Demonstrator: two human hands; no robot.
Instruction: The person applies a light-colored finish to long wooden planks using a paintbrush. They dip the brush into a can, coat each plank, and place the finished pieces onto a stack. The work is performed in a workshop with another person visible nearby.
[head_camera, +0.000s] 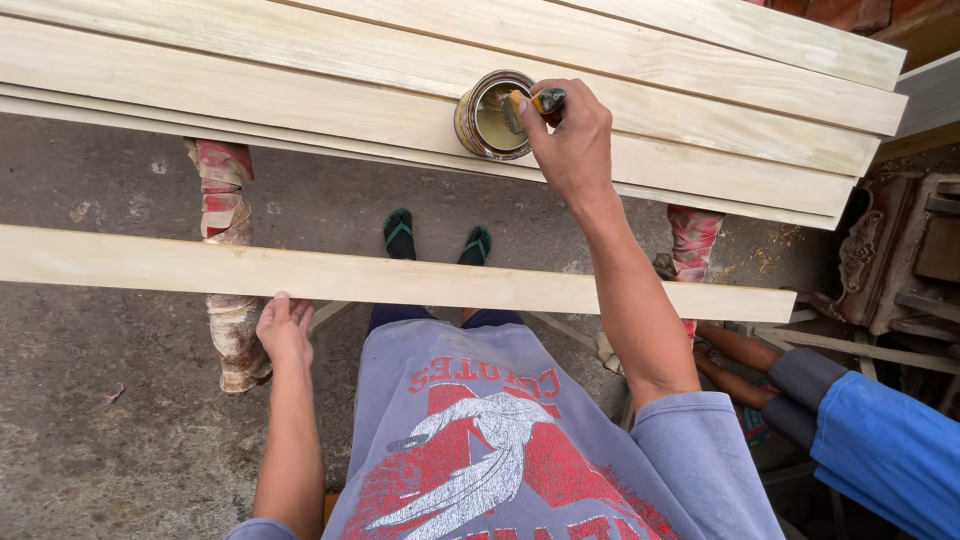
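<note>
closest to me, my left hand (284, 330) curls its fingers (281, 303) under the near edge of the pale wooden plank (400, 278), gripping it. my right hand (568, 140) pinches what looks like a brush (535, 104), dipped into the open tin can (487, 116) resting on the stacked boards (300, 90) beyond.

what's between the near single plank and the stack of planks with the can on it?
Head view: an open gap. Through it show the concrete floor and the person's two feet in green flip-flops, between the plank and the stack.
</note>
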